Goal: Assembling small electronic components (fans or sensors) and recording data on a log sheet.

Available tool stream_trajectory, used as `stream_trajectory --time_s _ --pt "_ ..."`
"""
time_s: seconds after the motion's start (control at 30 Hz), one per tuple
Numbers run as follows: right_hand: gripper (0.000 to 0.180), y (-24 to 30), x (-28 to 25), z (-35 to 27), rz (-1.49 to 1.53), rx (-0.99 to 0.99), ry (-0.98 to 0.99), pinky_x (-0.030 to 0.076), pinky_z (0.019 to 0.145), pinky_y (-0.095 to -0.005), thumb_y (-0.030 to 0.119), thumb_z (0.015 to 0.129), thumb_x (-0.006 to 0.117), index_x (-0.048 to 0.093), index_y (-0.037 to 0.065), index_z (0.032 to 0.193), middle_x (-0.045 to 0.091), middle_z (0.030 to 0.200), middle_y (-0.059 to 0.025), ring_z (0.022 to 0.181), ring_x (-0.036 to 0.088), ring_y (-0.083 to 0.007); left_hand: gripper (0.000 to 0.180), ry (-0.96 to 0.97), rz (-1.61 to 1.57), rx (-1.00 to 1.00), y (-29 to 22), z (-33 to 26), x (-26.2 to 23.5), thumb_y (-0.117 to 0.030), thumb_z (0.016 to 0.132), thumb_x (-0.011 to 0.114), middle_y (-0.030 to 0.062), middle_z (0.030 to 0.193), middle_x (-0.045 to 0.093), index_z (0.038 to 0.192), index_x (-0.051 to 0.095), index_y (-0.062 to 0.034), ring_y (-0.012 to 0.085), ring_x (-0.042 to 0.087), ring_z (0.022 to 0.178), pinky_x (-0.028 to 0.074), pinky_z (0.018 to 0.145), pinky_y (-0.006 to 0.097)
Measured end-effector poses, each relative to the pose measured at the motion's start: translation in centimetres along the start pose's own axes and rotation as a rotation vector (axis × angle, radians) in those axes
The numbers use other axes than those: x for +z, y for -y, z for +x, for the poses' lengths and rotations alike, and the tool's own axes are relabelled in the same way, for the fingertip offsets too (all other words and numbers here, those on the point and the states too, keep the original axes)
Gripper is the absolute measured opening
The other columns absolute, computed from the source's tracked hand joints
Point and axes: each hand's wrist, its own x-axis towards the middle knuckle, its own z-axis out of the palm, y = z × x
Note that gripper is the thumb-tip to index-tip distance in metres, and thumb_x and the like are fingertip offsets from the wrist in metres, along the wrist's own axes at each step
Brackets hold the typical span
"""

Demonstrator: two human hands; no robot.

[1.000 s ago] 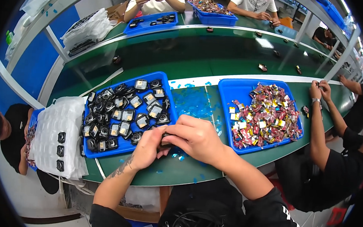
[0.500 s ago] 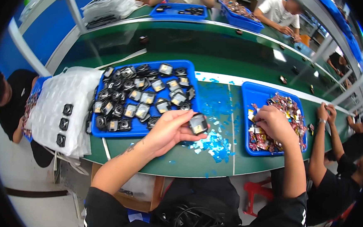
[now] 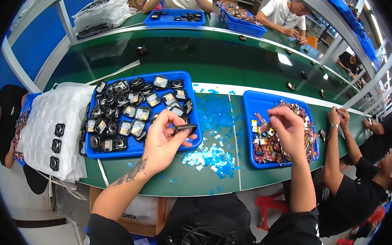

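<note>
My left hand (image 3: 162,140) grips a small black camera housing (image 3: 185,128), now turned nearly edge-on, just off the right side of a blue tray (image 3: 190,88). That tray holds many similar black housings with round lenses or pale square backs. Above a second blue tray (image 3: 250,100), my right hand (image 3: 290,128) is raised with its fingers curled together. Anything pinched in them is too small or hidden to make out. Small reddish-brown parts (image 3: 266,147) with white and yellow bits fill this second tray.
Blue and white film scraps (image 3: 211,159) litter the green table between the trays. White plastic blister trays (image 3: 41,126) are stacked at the left, with several housings on top. Across the green conveyor (image 3: 178,49) and at both sides, other people work. A red stool (image 3: 269,208) stands below.
My left hand has tipped the housing from face-up to nearly edge-on. My right hand has lifted a little off the parts. The whole view has shifted slightly.
</note>
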Motion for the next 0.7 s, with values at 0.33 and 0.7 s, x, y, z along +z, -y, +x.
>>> stream_trajectory --time_s 0.33,0.7 --pt "0.015 3.0 7.4 -1.8 0.434 0.103 0.080 0.046 0.069 -0.0185 -0.004 0.080 0.069 0.060 0.001 0.092 0.060 0.086 -0.0016 0.076 0.057 -0.0058 0.018 -0.075 -0.388 -0.347 -0.2 0.8 -0.7 -0.005 0.091 0.060 0.0162 0.098 0.065 0.105 0.049 -0.0021 0.0261 0.068 0.089 0.058 0.078 0.033" --pt "0.012 3.6 12.0 -1.0 0.476 0.168 0.244 0.045 0.064 -0.0175 0.000 0.083 0.069 0.058 0.000 0.089 0.063 0.082 -0.0023 0.072 0.056 -0.0036 0.028 -0.053 -0.151 -0.225 0.1 0.6 -0.2 -0.010 0.097 0.051 0.0162 0.104 0.062 0.121 0.039 -0.0051 0.0231 0.068 0.081 0.059 0.068 0.031"
